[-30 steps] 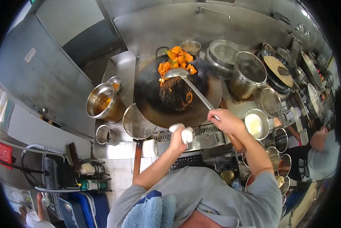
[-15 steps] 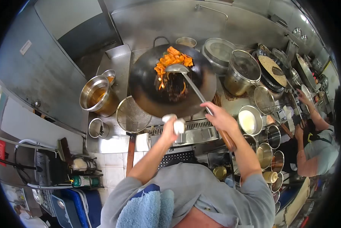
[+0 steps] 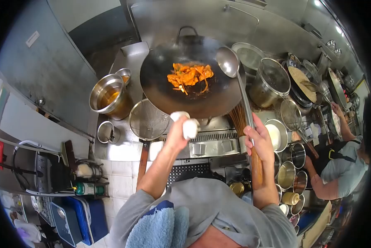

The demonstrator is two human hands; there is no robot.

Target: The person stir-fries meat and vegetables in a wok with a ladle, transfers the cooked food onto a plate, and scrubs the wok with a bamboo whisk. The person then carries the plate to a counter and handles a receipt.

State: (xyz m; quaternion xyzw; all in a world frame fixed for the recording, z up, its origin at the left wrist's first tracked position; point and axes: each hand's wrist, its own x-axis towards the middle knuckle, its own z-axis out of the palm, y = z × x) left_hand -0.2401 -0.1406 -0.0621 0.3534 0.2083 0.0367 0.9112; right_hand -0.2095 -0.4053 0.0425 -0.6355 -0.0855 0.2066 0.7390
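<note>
The left hand is closed around a bunched white cloth at the near edge of a large dark wok; the cloth probably shields the fingers from hot metal, though whether it grips the rim cannot be told. The right hand is wrapped around the wooden grip of a long ladle. Its bowl is lifted to the wok's right side, beyond the right hand, apart from the food, perhaps to keep it out of the food's path. Glossy orange food lies in the middle of the wok, ahead of and between the hands.

A bristle brush stands just left of the right hand, between it and the wok, partly crossed by the ladle. Left of the left hand, a round strainer rests on the steel surface, its wooden handle running close to the left forearm. Farther left is a metal pot of amber liquid. Right of the right hand, a container with white contents and a deep pot crowd that side; farther right, a co-worker reaches forward.
</note>
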